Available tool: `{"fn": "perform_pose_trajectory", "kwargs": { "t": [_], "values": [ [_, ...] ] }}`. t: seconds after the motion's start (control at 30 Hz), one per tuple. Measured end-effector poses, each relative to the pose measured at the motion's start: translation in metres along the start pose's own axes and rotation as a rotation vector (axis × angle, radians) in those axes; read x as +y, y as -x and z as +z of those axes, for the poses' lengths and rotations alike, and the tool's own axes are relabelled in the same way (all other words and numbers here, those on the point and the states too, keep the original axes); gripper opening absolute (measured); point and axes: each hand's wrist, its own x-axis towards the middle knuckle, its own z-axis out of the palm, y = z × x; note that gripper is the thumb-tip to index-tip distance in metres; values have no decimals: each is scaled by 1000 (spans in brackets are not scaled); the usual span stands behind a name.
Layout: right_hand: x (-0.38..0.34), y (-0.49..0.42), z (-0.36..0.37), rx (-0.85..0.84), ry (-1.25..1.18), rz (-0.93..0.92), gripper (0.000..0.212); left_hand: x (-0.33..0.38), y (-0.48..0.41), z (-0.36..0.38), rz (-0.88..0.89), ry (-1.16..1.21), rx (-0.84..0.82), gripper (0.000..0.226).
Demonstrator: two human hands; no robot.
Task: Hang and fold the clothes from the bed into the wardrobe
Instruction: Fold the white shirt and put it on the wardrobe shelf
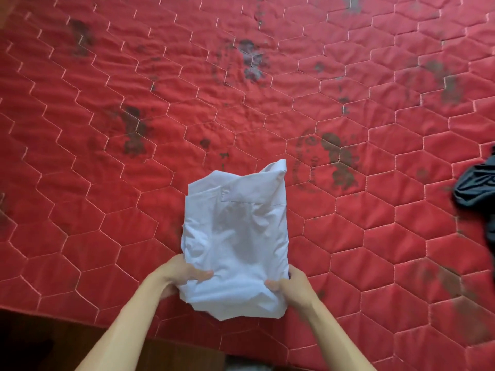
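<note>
Readable text: none.
Mattress (134, 183): faded round mark (308, 162) near the middle, its letters too blurred to read.

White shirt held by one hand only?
No: left hand and right hand both grip the folded white shirt at its near end.
</note>
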Motion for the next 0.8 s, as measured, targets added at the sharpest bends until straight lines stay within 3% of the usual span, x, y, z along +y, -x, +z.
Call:
{"fn": "perform_pose_trajectory", "kwargs": {
  "t": [0.1,0.3,0.43,0.47,0.57,0.6,0.7,0.8],
  "values": [
    [-18,27,-16,-135,-156,-86,50,2,26,2,50,219,-133,58],
    [-89,134,-45,-139,-168,-364,46,61,122,2,295,344,-183,58],
    [-125,238,-79,-220,-205,-491,58,106,232,8,525,362,-177,39],
    [-133,274,-88,-276,-206,-502,59,112,265,11,589,371,-196,42],
    [-158,352,-97,-398,-243,-439,60,116,335,9,668,518,-243,80],
    [-164,367,-99,-343,-221,-452,63,116,348,8,639,603,-282,89],
    [-178,377,-100,-218,-159,-478,45,132,374,16,549,669,-340,84],
    [-195,375,-97,-57,-121,-571,39,167,388,23,611,549,-300,59]
  ]
}}
